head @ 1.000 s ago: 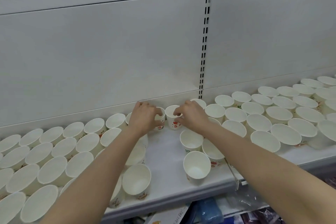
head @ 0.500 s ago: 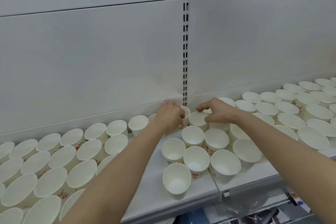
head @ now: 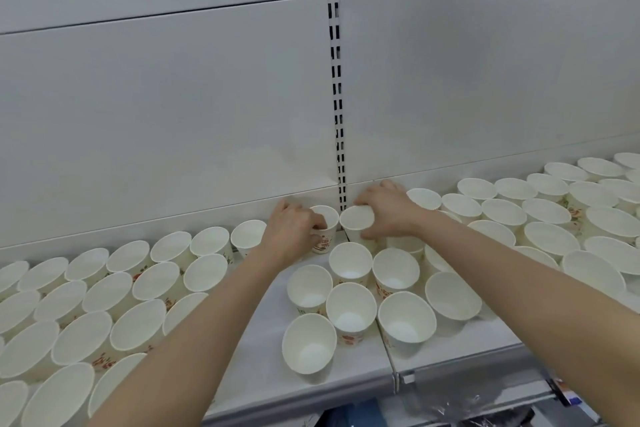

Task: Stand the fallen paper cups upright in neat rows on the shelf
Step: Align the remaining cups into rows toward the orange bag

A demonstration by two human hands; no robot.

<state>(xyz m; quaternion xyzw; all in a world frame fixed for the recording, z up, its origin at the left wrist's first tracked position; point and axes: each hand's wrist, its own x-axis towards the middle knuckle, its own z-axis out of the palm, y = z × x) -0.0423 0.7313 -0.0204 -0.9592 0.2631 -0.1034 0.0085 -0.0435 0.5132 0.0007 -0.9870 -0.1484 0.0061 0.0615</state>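
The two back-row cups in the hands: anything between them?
No. In the head view, the left hand's cup and the right hand's cup stand side by side with only a narrow bare gap.

Left hand fingertips are hidden behind a cup; outermost cup rows are cropped by the frame.

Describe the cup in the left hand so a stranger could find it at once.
Follow the slotted metal upright down the back wall to where it meets the shelf. Just left of its foot, in the back row, stands a paper cup with a red print. Unlike the cups around it, the left hand grips it, thumb across its front.
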